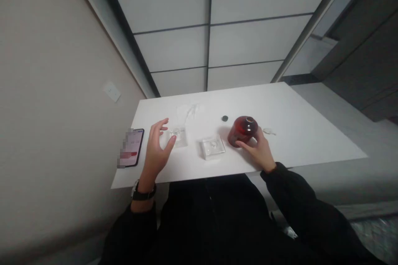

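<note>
The right hand (259,149) wraps around the near side of a dark red jar (242,130), fingers curled against the glass; no label or writing is readable on it. The jar stands mid-table (311,132). The left hand (157,145) hovers spread beside a small clear glass (178,136), seemingly not touching. Between them lies a clear square dish (213,147); a phone (132,148) rests at the left edge, its screen blurred.

Right hand (259,151) grips red jar (242,130); left hand (157,149) beside clear bottle (179,136).

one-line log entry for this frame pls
left hand: open by clear glass | right hand: on red bottle | table: phone
</note>
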Tool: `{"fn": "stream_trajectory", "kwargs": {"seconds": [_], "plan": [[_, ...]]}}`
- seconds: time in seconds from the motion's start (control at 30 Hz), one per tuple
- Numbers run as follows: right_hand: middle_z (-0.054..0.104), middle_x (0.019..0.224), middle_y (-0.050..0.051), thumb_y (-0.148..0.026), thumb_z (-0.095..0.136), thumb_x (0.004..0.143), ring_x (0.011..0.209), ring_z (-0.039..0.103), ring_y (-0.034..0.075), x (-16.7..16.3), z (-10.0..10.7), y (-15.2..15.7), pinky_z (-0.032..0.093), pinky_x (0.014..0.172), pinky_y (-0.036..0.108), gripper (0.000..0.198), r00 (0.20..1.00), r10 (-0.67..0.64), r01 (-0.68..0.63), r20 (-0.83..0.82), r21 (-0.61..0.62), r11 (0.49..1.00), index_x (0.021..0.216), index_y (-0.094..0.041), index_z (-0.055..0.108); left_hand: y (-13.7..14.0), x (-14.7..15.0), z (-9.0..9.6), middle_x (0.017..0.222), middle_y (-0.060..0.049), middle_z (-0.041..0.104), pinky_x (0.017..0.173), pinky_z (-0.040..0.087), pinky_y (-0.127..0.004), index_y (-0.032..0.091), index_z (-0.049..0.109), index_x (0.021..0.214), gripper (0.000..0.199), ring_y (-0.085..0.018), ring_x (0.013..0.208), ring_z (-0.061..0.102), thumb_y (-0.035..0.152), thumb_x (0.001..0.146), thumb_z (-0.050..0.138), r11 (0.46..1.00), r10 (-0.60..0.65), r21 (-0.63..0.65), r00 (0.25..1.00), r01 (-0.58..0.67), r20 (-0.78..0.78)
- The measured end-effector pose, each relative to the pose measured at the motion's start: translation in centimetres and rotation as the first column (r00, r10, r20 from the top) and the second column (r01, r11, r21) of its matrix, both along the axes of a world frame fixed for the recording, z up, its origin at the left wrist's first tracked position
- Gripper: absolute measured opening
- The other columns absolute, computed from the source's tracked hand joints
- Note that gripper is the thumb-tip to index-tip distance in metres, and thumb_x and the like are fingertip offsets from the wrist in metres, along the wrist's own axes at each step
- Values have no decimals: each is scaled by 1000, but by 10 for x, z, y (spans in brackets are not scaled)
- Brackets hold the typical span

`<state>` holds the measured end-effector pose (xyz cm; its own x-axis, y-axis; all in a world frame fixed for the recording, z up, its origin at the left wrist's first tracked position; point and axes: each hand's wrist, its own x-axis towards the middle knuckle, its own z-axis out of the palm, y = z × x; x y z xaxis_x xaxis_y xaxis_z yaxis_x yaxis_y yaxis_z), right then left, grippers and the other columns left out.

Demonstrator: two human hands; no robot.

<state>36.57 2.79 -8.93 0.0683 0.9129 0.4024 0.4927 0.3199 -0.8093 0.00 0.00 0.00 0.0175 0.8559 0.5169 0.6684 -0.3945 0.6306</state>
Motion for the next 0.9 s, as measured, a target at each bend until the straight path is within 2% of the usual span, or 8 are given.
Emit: {"fn": "stream_trajectory", "kwargs": {"seconds": [0.07, 0.13, 0.2, 0.27, 0.37, 0.5, 0.73, 0.9], "plan": [[63, 147, 24, -57, 87, 79, 132, 65, 43, 0, -3, -6, 53, 111, 65, 96, 1000, -4, 3, 16, 41, 999, 155, -16, 47, 5, -8, -20, 152, -17, 54, 114, 51, -56, 22, 47, 153, 59, -30, 131, 61, 35, 98, 64, 999, -6, -33, 1000, 6, -2], [55, 156, 26, -56, 88, 81, 140, 58, 45, -2, -1, -23, 48, 115, 70, 102, 993, -90, 76, 73, 172, 982, 161, -16, 41, 3, -12, -40, 162, -19, 44, 123, 43, -61, 22, 37, 160, 69, -34, 146, 51, 34, 97, 64, 997, -38, -68, 999, 39, 8], [63, 144, 21, -44, 87, 86, 134, 62, 42, -11, 1, -48, 51, 112, 68, 84, 960, -249, 195, 124, 342, 919, 157, -21, 49, -1, -13, -58, 171, -20, 32, 128, 36, -62, 23, 26, 165, 79, -36, 157, 41, 33, 96, 63, 989, -58, -133, 997, 65, 54], [72, 122, 13, -29, 85, 90, 116, 70, 35, -26, 2, -74, 62, 102, 57, 69, 954, -238, 132, 184, 456, 880, 152, -27, 55, -6, -10, -73, 176, -20, 24, 131, 34, -61, 23, 18, 169, 85, -37, 161, 36, 33, 97, 62, 973, -43, -221, 991, 71, 131], [70, 130, 15, -24, 75, 98, 117, 72, 32, -57, 1, -96, 67, 95, 50, 71, 954, -18, -89, 300, 337, 937, 162, -27, 44, -10, -4, -86, 178, -18, 26, 134, 30, -58, 22, 19, 170, 85, -36, 164, 31, 34, 98, 62, 952, 26, -304, 985, 27, 170], [62, 148, 20, -26, 66, 104, 133, 66, 36, -87, 3, -86, 66, 101, 55, 77, 943, 22, -103, 333, 227, 968, 171, -26, 27, -11, -1, -85, 176, -14, 35, 134, 32, -53, 24, 25, 169, 80, -33, 163, 34, 34, 99, 62, 949, 97, -311, 989, -59, 110], [66, 142, 16, -25, 64, 105, 128, 69, 34, -100, 8, -53, 67, 102, 53, 62, 945, 8, -97, 326, 258, 961, 163, -29, 42, -9, -3, -82, 172, -15, 42, 128, 42, -51, 22, 33, 167, 73, -31, 160, 41, 37, 101, 60, 954, 99, -293, 990, -65, 100], [68, 139, 18, -25, 66, 103, 126, 70, 36, -110, 9, -35, 67, 100, 56, 55, 942, 3, -97, 336, 263, 960, 155, -25, 49, -10, 0, -82, 171, -14, 44, 129, 41, -52, 22, 36, 165, 72, -30, 159, 43, 36, 100, 62, 956, 83, -290, 990, -48, 111]]}}
